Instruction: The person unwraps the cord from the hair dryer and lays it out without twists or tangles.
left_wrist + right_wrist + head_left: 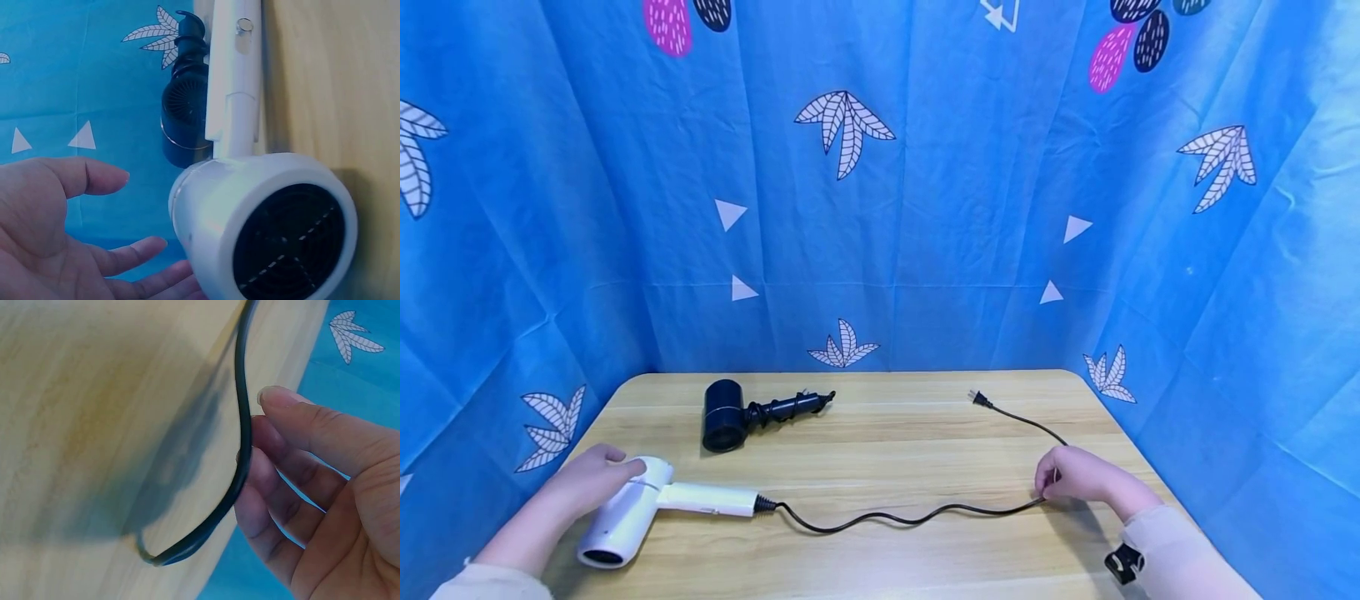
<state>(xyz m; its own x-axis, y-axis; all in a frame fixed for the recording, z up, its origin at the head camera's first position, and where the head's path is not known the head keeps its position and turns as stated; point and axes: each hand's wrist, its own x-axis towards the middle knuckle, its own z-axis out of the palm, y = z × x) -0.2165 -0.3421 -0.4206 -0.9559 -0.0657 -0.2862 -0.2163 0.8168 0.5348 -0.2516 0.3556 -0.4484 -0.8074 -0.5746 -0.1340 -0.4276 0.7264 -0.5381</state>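
Note:
A white hair dryer (625,517) lies on the table at the front left, its handle pointing right. My left hand (587,479) rests at the dryer's head; in the left wrist view the hand (81,231) has its thumb and fingers spread, fingertips beside the white housing (212,212). From the handle a black power cord (910,521) runs in waves to the right. My right hand (1078,477) holds the cord near the right side, and in the right wrist view its curled fingers (269,481) lie against the cord (244,419). The two-pin plug (981,399) lies farther back.
A black hair dryer (724,417) with its cord wound round the handle lies at the back left of the wooden table (887,450). Blue patterned cloth (880,250) hangs behind the table and along both sides.

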